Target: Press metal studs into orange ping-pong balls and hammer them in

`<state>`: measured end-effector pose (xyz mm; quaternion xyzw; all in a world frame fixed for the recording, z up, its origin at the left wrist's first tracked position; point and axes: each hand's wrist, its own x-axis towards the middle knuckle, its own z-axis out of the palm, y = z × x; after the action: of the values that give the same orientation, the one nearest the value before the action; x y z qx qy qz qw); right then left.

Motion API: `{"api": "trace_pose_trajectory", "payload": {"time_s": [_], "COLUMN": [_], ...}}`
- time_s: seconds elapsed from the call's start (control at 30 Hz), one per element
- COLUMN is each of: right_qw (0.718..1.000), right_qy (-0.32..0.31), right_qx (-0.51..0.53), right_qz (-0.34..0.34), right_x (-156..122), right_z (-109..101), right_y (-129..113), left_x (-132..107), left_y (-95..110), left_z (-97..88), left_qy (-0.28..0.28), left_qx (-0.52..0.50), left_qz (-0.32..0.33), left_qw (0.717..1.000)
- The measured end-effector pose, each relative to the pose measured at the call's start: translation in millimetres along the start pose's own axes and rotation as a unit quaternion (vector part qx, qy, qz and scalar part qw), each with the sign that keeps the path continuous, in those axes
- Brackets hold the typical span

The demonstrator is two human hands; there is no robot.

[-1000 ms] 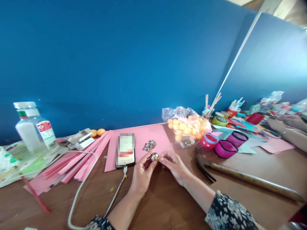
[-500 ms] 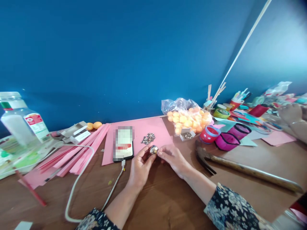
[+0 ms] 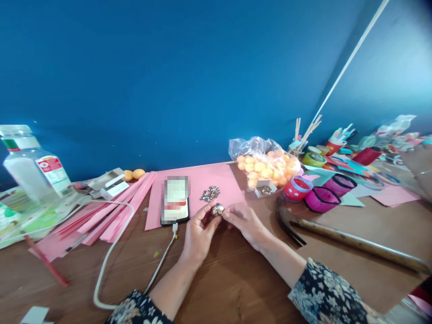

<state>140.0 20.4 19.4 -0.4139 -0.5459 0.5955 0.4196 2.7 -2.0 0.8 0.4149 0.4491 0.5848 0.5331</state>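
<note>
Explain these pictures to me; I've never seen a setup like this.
There is no machine here, only a person working bare-handed. Every picture comes from one camera worn on that person's head, looking forward and down. The left grip holds a small shiny ball between fingers and thumb. The right grip has its fingertips at the ball's side; whether they pinch something tiny is too small to tell. On the brown table lies a pink sheet, bearing a phone and a pile of shiny bits. Around it are a bag of orange balls, a hammer and a bottle.

There's one silvery ball (image 3: 218,209), one hammer (image 3: 351,241) (one phone (image 3: 175,201), too).
</note>
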Motion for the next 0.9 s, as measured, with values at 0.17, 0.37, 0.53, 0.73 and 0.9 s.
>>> {"api": "trace_pose_trajectory", "payload": {"time_s": [0.17,0.37,0.53,0.73,0.9], "right_qw": [1.0,1.0,1.0,1.0,1.0], "right_qy": [0.0,-0.006,-0.008,-0.011,-0.008], "right_qx": [-0.003,-0.01,-0.005,-0.003,0.013], "right_qz": [0.003,0.0,0.003,0.016,0.028], "right_x": [-1.0,-0.5,-0.2,-0.3,-0.6], "right_z": [-0.1,-0.7,-0.7,-0.6,0.2], "right_y": [-1.0,0.4,0.6,0.0,0.1], "left_x": [0.2,-0.1,-0.5,-0.8,-0.8], "left_y": [-1.1,-0.1,-0.3,0.8,1.0], "left_z": [-0.8,-0.5,-0.6,0.0,0.2], "left_qy": [-0.002,-0.001,0.0,0.008,0.014], "left_qx": [0.002,0.013,0.013,0.014,0.03], "left_qz": [0.001,0.004,0.004,-0.003,0.002], "left_qw": [1.0,1.0,1.0,1.0,0.999]}}
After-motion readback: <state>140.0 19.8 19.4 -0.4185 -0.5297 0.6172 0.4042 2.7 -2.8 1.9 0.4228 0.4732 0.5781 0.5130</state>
